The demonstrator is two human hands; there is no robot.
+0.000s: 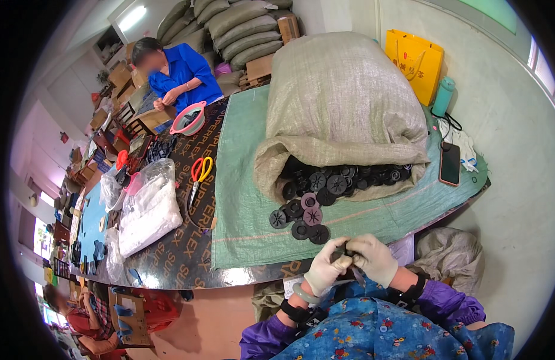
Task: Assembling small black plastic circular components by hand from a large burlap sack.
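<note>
My left hand [324, 267] and my right hand [375, 261], both in white gloves, meet just in front of the table's near edge. Their fingertips pinch a small black plastic part [348, 247], mostly hidden by the gloves. Beyond them, several round ribbed discs [301, 230], black and a few purplish, lie loose on a green woven sheet [247, 243]. More black discs [355, 177] spill from the open mouth of a large woven sack [343, 90] lying on its side.
Yellow-handled scissors [198, 177] and plastic-bagged white material [150, 210] lie to the left. A phone [450, 163], a teal bottle [444, 96] and a yellow paper bag [413, 65] are at the right. Across the table, a person in blue [190, 75] works beside a pink-rimmed basket [188, 120].
</note>
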